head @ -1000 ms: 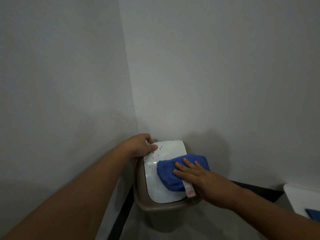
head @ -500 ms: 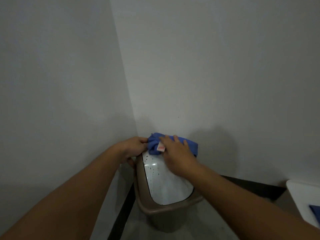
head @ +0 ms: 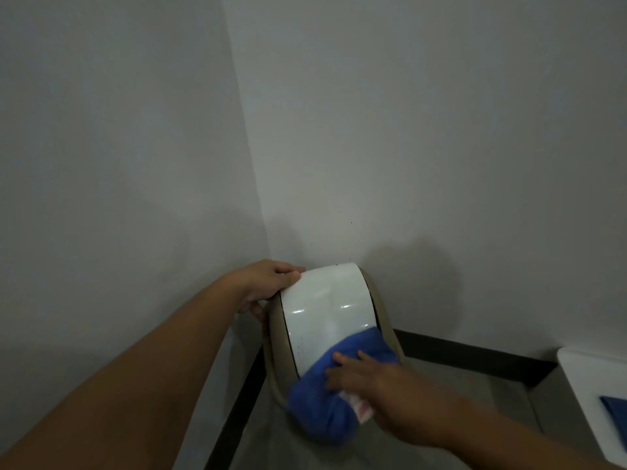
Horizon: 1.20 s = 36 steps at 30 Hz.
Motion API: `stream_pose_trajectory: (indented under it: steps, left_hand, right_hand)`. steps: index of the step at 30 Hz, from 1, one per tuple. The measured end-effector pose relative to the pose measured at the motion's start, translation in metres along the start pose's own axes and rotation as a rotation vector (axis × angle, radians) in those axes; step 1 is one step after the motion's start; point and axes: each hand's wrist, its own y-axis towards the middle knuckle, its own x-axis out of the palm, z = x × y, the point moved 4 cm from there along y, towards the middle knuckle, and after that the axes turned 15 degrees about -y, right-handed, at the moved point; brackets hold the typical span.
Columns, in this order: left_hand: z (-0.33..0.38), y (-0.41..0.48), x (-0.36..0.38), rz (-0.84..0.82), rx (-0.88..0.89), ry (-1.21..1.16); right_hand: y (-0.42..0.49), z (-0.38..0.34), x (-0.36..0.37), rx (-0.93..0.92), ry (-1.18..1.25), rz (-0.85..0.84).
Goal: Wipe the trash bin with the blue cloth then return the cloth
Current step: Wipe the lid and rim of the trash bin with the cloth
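A beige trash bin point(head: 275, 337) with a glossy white lid point(head: 325, 307) stands in the corner of two grey walls. My left hand point(head: 268, 283) grips the bin's far left edge, fingers curled over the lid's rim. My right hand point(head: 376, 378) presses a bunched blue cloth point(head: 322, 401) flat against the near end of the lid. A small pink-and-white tag point(head: 360, 407) shows on the cloth beside my palm. The bin's front rim is hidden under the cloth.
Dark skirting point(head: 475, 357) runs along the base of both walls, with grey floor point(head: 458, 391) below. A white surface point(head: 597, 388) at the right edge carries something blue point(head: 614, 408).
My right hand has dragged the cloth from the lid's far end down to its near end. The dark specks on the lid are gone. My left hand stays on the bin.
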Motion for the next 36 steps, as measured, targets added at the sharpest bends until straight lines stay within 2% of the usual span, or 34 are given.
stream_pose_trajectory:
  steps: [1, 4, 6, 7, 8, 9, 12, 14, 19, 22, 24, 26, 28, 29, 31, 33, 34, 36]
  left_hand:
    - [0.0, 0.0, 0.001, -0.002, 0.005, -0.004]
    - [-0.002, -0.002, 0.002, 0.005, 0.019, -0.005]
    - [-0.001, -0.001, 0.001, 0.01, 0.028, 0.005]
    - [0.0, -0.001, 0.002, 0.007, 0.024, 0.004]
    - [0.001, -0.002, 0.002, 0.005, 0.02, -0.004]
    - [0.001, -0.003, 0.003, 0.007, 0.018, -0.011]
    - [0.001, -0.005, 0.003, 0.03, 0.011, -0.028]
    - [0.0, -0.005, 0.002, 0.057, -0.001, -0.002]
    - [-0.006, 0.005, 0.005, 0.031, -0.09, -0.014]
    - [0.0, 0.008, 0.004, 0.037, 0.015, -0.134]
    - [0.001, 0.001, 0.005, 0.013, 0.071, -0.079]
    - [-0.002, -0.004, 0.005, 0.025, 0.057, -0.044]
    - [0.0, -0.006, 0.005, 0.036, 0.051, -0.06]
    - [0.001, -0.007, 0.004, 0.038, 0.054, -0.064]
    - [0.002, -0.007, 0.005, 0.045, 0.06, -0.066]
    - [0.001, -0.008, 0.004, 0.063, 0.057, -0.07]
    - [0.0, -0.007, 0.003, 0.072, 0.05, -0.05]
    - [-0.001, -0.005, 0.001, 0.079, 0.034, -0.011]
  right_hand:
    - [-0.003, 0.002, -0.016, 0.056, 0.122, 0.101]
    - [0.001, 0.011, -0.08, 0.177, 0.211, 0.537]
    - [0.013, 0.02, -0.118, 0.231, 0.203, 0.833]
    - [0.023, 0.023, -0.126, 0.289, 0.167, 0.905]
    - [0.035, 0.022, -0.13, 0.358, 0.144, 0.91]
    - [0.049, 0.021, -0.125, 0.426, 0.099, 0.843]
    - [0.088, 0.015, -0.076, 0.592, -0.215, 0.375]
    - [0.1, 0.011, -0.051, 0.62, -0.374, 0.229]
    - [0.077, -0.02, -0.033, 0.404, -0.351, 0.161]
    - [0.046, -0.03, -0.04, 0.254, -0.188, 0.123]
    - [0.038, -0.023, -0.074, 0.245, -0.12, 0.308]
    - [0.039, 0.002, -0.117, 0.371, -0.116, 0.6]
    - [0.051, 0.026, -0.145, 0.497, -0.073, 0.746]
    - [0.061, 0.034, -0.147, 0.539, -0.077, 0.717]
    - [0.085, 0.044, -0.132, 0.579, -0.154, 0.494]
    - [0.107, 0.047, -0.1, 0.544, -0.251, 0.276]
    - [0.113, 0.046, -0.087, 0.525, -0.305, 0.237]
    - [0.117, 0.042, -0.074, 0.506, -0.361, 0.275]
